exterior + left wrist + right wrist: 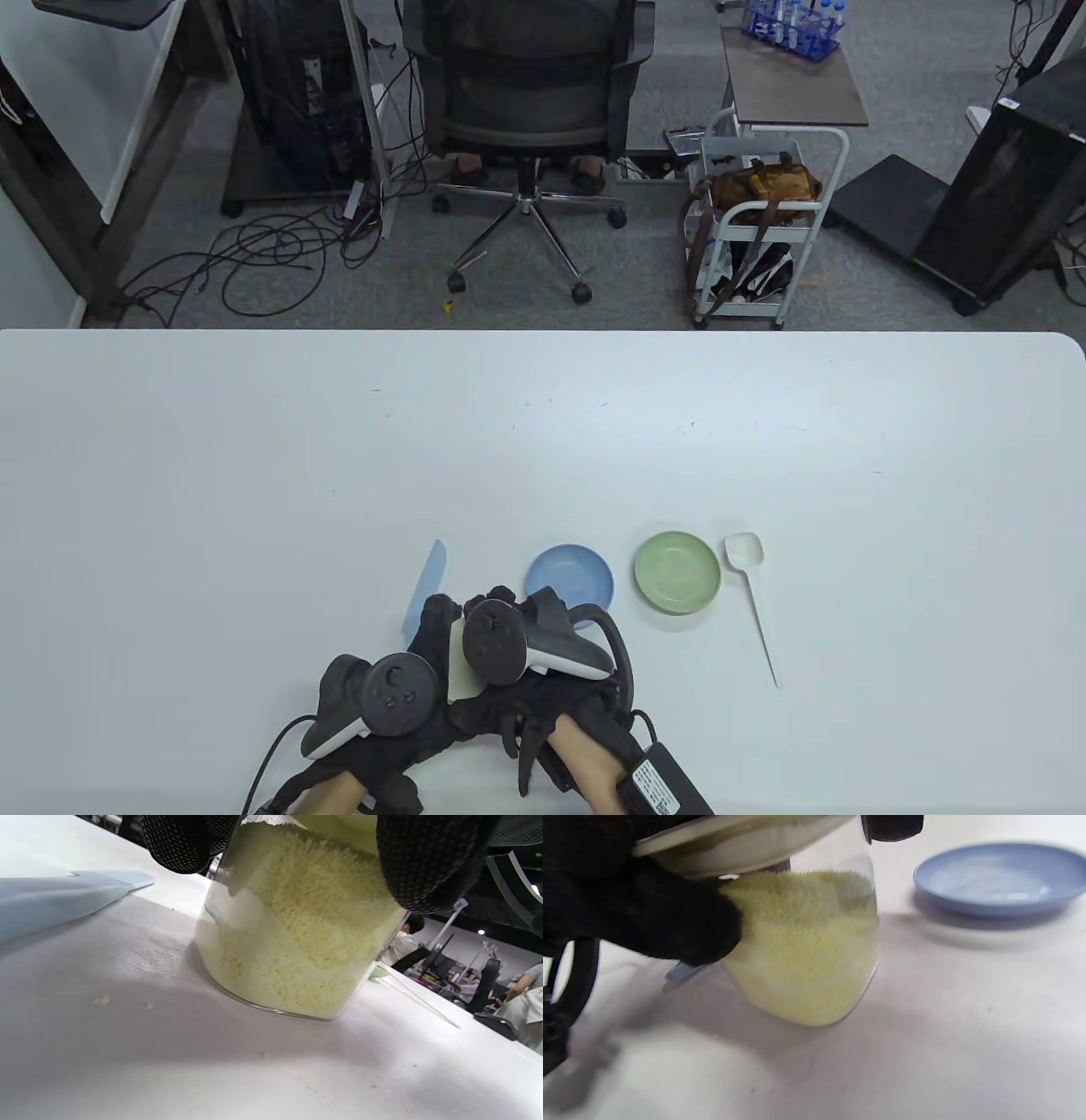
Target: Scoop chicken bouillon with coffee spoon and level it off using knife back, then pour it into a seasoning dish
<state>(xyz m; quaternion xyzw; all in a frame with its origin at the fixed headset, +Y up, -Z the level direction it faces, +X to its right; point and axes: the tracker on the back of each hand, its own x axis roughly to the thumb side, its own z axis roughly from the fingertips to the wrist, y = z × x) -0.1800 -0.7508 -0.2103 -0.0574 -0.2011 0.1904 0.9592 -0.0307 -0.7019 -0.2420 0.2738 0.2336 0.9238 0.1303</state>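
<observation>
A clear jar of yellow chicken bouillon (297, 942) stands on the table near the front edge and looks slightly tilted. In the table view both hands hide most of it. My left hand (437, 624) grips the jar's body, its gloved fingers (186, 840) wrapped round the glass. My right hand (517, 607) comes from above and holds the pale lid (734, 840). A light blue knife (424, 586) lies just left of the jar. The blue dish (570, 577) and the green dish (678, 571) sit to the right. Beyond them lies the white spoon (751, 594), which nothing touches.
The white table (254, 475) stretches far to the left, right and back. A few bouillon crumbs (101, 1000) lie on it near the jar. Past the far edge stand an office chair (526, 102) and a small cart (764, 212).
</observation>
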